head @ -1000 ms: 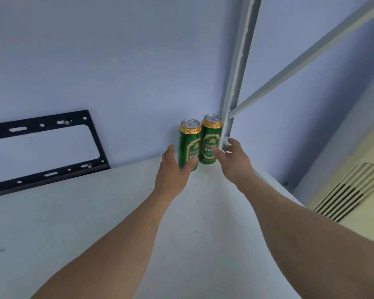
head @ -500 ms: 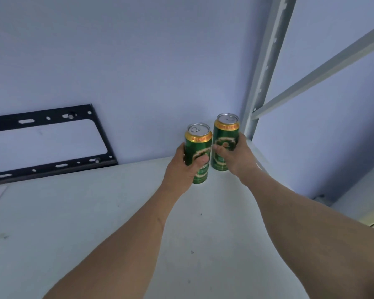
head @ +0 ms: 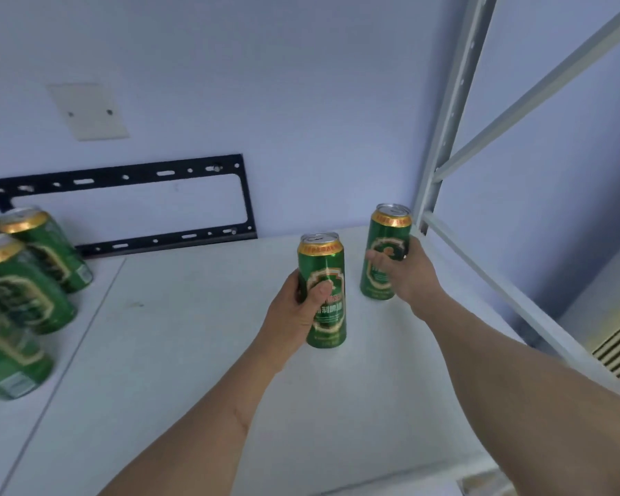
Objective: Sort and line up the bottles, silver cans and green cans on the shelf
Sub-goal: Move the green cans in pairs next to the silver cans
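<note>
Here we grip two tall green aluminium beer cans with gold rims: our left hand point(head: 298, 309) wraps the nearer can point(head: 323, 291), thumb across its label, and our right hand point(head: 407, 272) curls round the farther can point(head: 385, 255), close to the pale grey steel upright point(head: 444, 137) at the far right corner of the white shelf board point(head: 194, 352). Whether either base touches the board we cannot tell. The risk, as we judge it, is knocking the cluster of standing green cans point(head: 18, 302) at the left edge if we swing across too fast; they look crowded and one toppling could take its neighbours. A thin can may also slip or dent under a careless squeeze. Half a second ago both cans stood touching in the corner; now they are apart and nearer to us, and the left cluster has come into sight.
</note>
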